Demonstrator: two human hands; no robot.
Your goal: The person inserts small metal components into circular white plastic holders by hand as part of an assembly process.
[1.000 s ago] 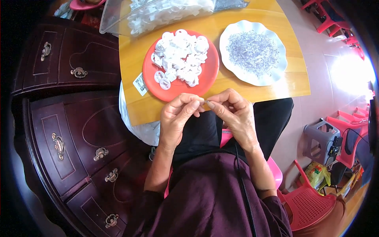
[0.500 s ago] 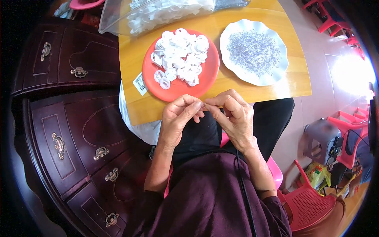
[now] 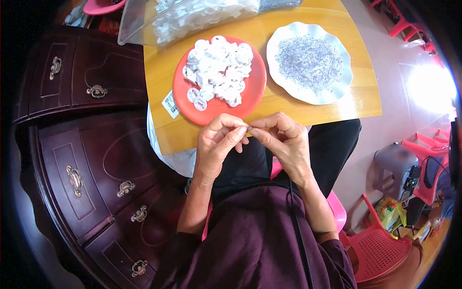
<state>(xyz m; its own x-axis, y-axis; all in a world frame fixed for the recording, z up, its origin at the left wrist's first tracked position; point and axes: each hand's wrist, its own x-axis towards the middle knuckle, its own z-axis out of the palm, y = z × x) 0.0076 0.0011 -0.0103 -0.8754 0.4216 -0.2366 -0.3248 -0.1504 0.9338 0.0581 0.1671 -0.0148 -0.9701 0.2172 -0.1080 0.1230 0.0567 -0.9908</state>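
Item (image 3: 249,128) between left hand (image 3: 216,147) and right hand (image 3: 289,147) is too small to identify; top edge cuts off clear bin (image 3: 134,24).

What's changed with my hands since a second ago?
Your left hand and right hand moved together, closing the gap between them; the thin item they pinch is too small to identify. The round red plate of white plastic pieces and white scalloped dish of tiny silvery pieces stayed put.

tiny piece (image 3: 249,128), mostly hidden, pinched between fingers (image 3: 234,137).
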